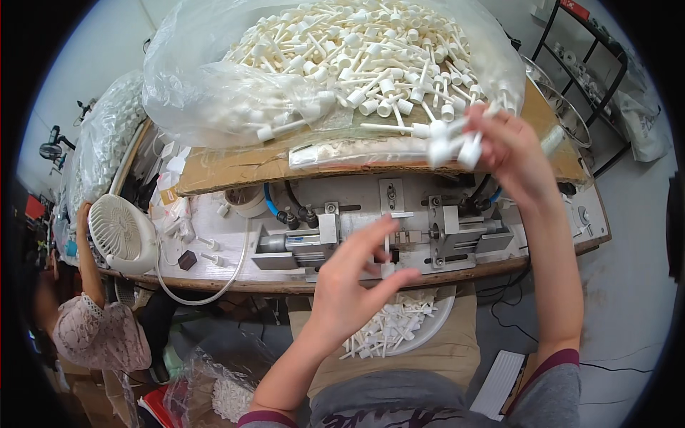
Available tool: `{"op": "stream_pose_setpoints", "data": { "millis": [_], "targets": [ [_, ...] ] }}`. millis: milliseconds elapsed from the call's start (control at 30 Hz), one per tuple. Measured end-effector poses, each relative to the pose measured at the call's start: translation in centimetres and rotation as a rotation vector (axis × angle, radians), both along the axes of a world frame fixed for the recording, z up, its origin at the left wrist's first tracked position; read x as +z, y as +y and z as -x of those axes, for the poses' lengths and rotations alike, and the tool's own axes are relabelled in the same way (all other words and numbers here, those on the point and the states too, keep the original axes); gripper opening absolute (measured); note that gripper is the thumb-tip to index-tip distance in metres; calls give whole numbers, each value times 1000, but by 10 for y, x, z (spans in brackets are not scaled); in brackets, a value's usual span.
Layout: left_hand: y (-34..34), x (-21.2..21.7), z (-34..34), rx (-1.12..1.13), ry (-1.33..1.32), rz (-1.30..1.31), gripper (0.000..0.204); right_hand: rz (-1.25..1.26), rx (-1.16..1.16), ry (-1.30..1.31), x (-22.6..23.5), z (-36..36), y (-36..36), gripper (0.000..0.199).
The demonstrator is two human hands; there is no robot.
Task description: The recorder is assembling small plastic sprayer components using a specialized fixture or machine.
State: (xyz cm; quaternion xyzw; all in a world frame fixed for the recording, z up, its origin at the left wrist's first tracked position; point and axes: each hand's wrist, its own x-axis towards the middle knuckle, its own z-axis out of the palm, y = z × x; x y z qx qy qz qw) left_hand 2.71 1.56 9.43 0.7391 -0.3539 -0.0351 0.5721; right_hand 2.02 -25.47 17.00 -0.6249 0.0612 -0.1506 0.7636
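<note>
My right hand (pixel 508 146) is raised at the right, its fingers closed on several white plastic pieces (pixel 451 143), each a thin stem with a cylindrical cap-like head; motion smears them. Over the bench's front edge is my left hand (pixel 357 274), thumb and fingers spread apart. Just beyond its fingers, a single white stemmed piece (pixel 387 268) hangs or stands head down beside a small metal clamping fixture (pixel 408 237); what supports it, I cannot tell. Below, a round bowl (pixel 444 324) of similar white pieces (pixel 389 328) rests on my lap.
A heap of white pieces (pixel 371 50) in a clear plastic bag (pixel 185 78) lies on a cardboard sheet (pixel 235 171) behind the fixture. Pneumatic cylinders (pixel 289 250) flank it. A white fan (pixel 123 234) stands left, beside another person's arm (pixel 87 260).
</note>
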Motion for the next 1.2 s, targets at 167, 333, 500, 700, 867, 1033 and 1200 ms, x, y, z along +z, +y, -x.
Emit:
{"op": "stream_pose_setpoints", "data": {
  "millis": [167, 333, 500, 700, 867, 1033, 1200],
  "targets": [
    [-6, 9, 1, -330, 627, 220, 77, 84, 364, 262, -22, 44, 69, 18],
    [-5, -3, 12, -271, 754, 146, 43, -214, 187, 148, -47, 62, 88, 24],
    [-4, -10, 29, -225, 854, 226, 27, 825, 70, -167, -55, 87, 107, 35],
    [16, -23, 38, -90, 660, 83, 25, 990, -46, -203, -76, 92, 107, 30],
    [27, -10, 34, -37, 761, 133, 28, 1297, -88, -310, -100, 80, 115, 26],
    [33, -9, 32, -87, 866, 379, 31, 1575, -63, -288, -102, 66, 122, 22],
    [27, -7, 33, -19, 745, 400, 25, 1602, -4, -198, -91, 64, 126, 16]
  ]
}}
